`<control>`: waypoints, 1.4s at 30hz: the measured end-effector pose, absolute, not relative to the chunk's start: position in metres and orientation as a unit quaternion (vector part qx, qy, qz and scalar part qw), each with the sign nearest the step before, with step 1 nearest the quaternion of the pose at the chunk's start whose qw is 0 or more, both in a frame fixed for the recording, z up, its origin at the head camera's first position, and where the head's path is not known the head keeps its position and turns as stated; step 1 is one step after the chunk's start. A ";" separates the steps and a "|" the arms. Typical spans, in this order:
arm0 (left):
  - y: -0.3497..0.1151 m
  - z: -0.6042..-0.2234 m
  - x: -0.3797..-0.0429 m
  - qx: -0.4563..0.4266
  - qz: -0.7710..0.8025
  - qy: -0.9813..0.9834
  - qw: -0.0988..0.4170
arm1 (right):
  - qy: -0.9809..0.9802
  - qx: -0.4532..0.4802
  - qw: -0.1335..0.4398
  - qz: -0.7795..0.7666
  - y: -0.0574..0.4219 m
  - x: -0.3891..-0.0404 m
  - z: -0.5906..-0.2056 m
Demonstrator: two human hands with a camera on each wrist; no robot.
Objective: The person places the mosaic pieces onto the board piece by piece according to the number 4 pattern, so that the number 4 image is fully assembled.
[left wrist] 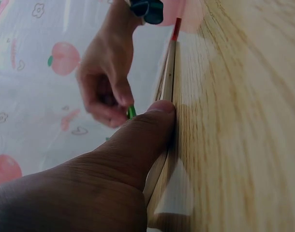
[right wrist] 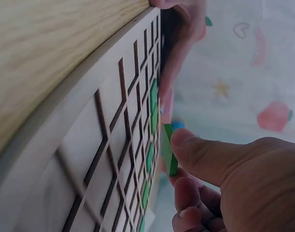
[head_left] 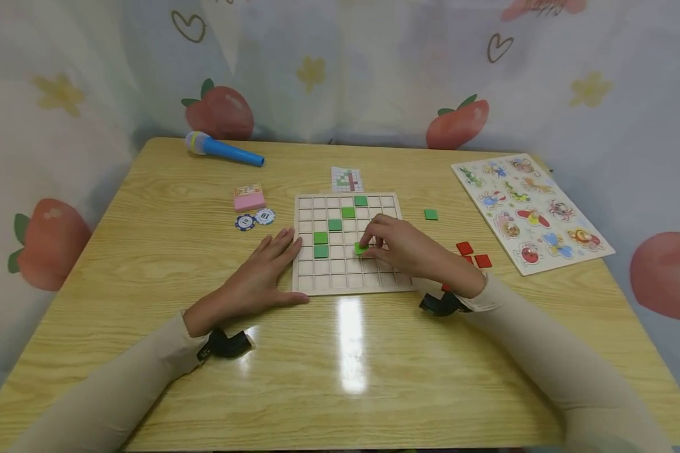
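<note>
My right hand [head_left: 393,242] pinches a green square tile [right wrist: 169,150] between thumb and fingers, just above the wooden grid board [head_left: 340,285]. Several green tiles [head_left: 335,224] sit in the board's cells in a slanting line, from the top row down to the left. My left hand [head_left: 263,270] rests at the board's left side, fingers stretched along the edge and thumb at the near left corner. In the left wrist view, that thumb [left wrist: 159,113] lies against the board's edge, with the right hand and its tile beyond.
Right of the board lie a loose green tile [head_left: 431,214] and several red tiles [head_left: 483,260], partly hidden by my right arm. A pattern card [head_left: 347,180] is behind the board. Around them are a picture board [head_left: 535,207], poker chips [head_left: 265,216], a pink box [head_left: 249,198] and a toy microphone [head_left: 226,149].
</note>
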State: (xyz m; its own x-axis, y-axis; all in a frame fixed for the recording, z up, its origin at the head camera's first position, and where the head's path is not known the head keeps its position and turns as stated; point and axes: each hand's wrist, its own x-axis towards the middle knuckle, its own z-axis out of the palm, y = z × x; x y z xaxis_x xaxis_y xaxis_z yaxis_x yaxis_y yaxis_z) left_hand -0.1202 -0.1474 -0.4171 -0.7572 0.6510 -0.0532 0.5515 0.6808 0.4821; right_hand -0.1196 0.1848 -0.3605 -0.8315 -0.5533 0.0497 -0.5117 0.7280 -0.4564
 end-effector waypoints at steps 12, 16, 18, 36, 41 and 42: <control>-0.136 -0.413 -0.123 0.335 0.216 0.911 0.111 | 0.917 -0.321 0.059 -0.231 0.152 -0.141 -0.379; -0.137 -0.413 -0.123 0.332 0.216 0.911 0.114 | 0.913 -0.327 0.049 -0.237 0.149 -0.139 -0.381; -0.138 -0.413 -0.123 0.330 0.218 0.911 0.115 | 0.912 -0.334 0.045 -0.235 0.149 -0.139 -0.381; -0.146 -0.416 -0.120 0.336 0.217 0.911 0.102 | 0.937 -0.025 -0.081 -0.339 0.289 -0.134 -0.377; -0.147 -0.417 -0.119 0.338 0.225 0.909 0.098 | 0.940 -0.011 -0.080 -0.332 0.297 -0.133 -0.392; -0.147 -0.417 -0.119 0.338 0.225 0.909 0.097 | 0.940 -0.009 -0.081 -0.331 0.298 -0.134 -0.394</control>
State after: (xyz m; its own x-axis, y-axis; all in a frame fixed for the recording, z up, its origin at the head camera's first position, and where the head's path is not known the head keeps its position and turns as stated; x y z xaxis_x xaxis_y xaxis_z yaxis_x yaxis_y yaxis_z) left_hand -0.1190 -0.1467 -0.4172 -0.7523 0.6583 -0.0245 0.5707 0.6699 0.4749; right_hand -0.1337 0.2979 -0.3944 -0.9868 0.0358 0.1579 -0.0711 0.7802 -0.6215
